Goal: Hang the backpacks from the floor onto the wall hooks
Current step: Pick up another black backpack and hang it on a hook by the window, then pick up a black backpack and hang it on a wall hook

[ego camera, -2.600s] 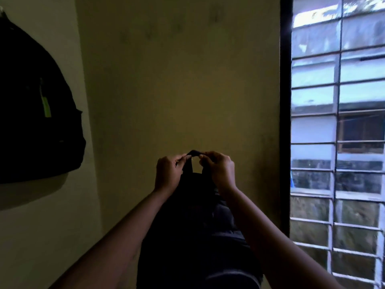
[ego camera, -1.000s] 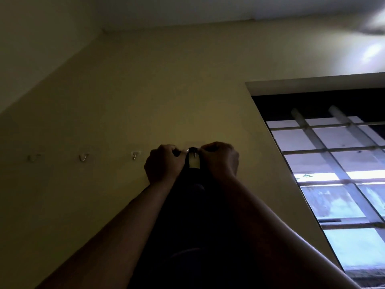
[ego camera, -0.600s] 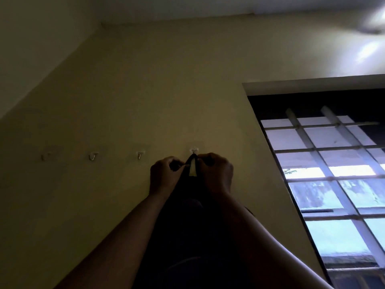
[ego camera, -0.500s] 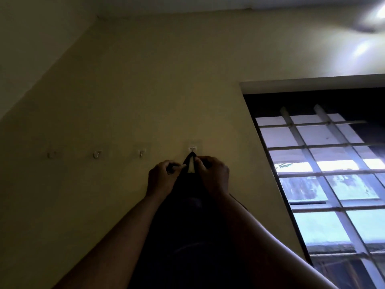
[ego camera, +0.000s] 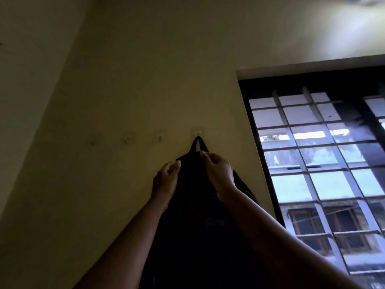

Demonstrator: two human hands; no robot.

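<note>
- Head view, item one: black backpack [ego camera: 200, 205], hanging flat against the wall [ego camera: 125, 90]. Its carry loop [ego camera: 198, 142] is drawn up to a point over the rightmost hook [ego camera: 198, 133], so the hook appears to bear the weight.
- Item two: right hand [ego camera: 218, 170], raised to the foot of the loop. The grip is narrow, thumb and forefinger pinching the strap there, probably to steady it on the hook.
- Item three: left hand [ego camera: 166, 180], at the pack's top left shoulder with its fingers curled. In this dim light I cannot tell whether its grip holds fabric or only rests there. Placed so, it would check any swing.
- Item four: three spare hooks [ego camera: 159, 138] in a row to the left of the used one, all bare and ready for further packs.
- Item five: barred window [ego camera: 312, 163], close on the right and the only bright area, which leaves the pack in silhouette.
- Status: this pack looks hung, with release as the likely next move.
</note>
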